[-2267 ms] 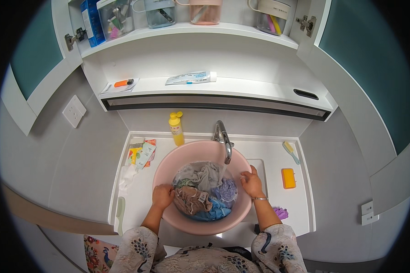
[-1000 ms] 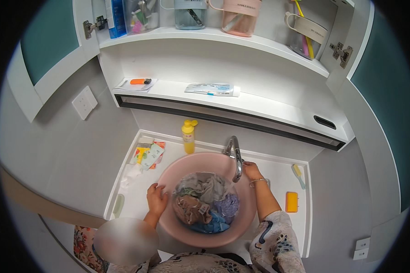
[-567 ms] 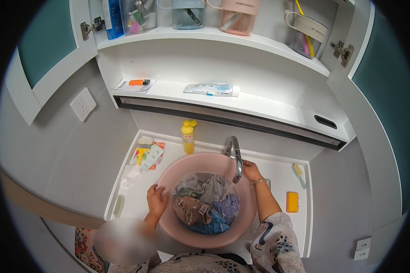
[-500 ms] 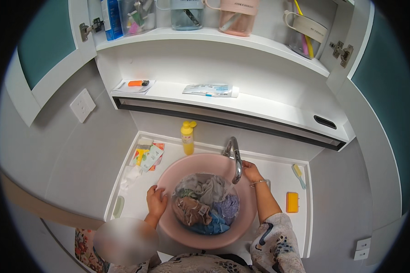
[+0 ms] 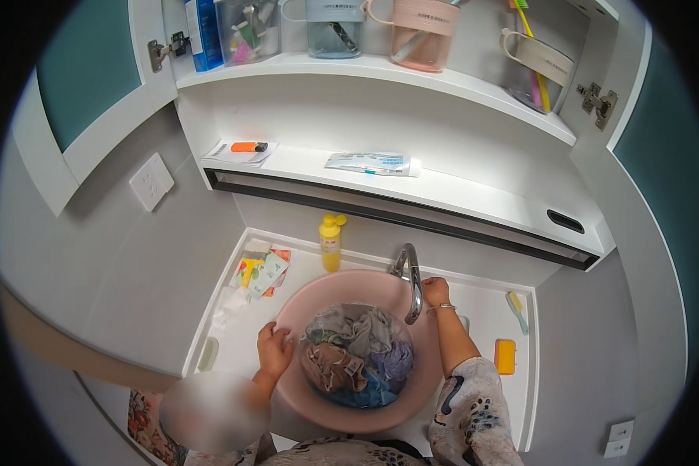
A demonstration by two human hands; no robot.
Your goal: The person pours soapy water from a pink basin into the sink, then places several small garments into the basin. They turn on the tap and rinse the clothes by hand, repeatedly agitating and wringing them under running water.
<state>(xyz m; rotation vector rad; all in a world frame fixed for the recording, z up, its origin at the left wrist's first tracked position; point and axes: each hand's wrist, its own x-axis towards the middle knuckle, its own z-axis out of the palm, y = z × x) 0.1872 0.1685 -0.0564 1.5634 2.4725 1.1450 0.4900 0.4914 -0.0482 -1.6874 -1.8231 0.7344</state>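
Reaching beside faucet (image 5: 416, 291) — right hand (image 5: 436, 292), earlier on basin (image 5: 425, 365)

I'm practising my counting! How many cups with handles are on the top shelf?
3: a blue cup on the left, a pink cup in the middle, and a clear cup on the right. More may be hidden past the picture's edge.

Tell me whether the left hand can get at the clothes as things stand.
Likely yes: the left hand is at the left edge of the pink basin, which is open on top, with nothing seen blocking the clothes.
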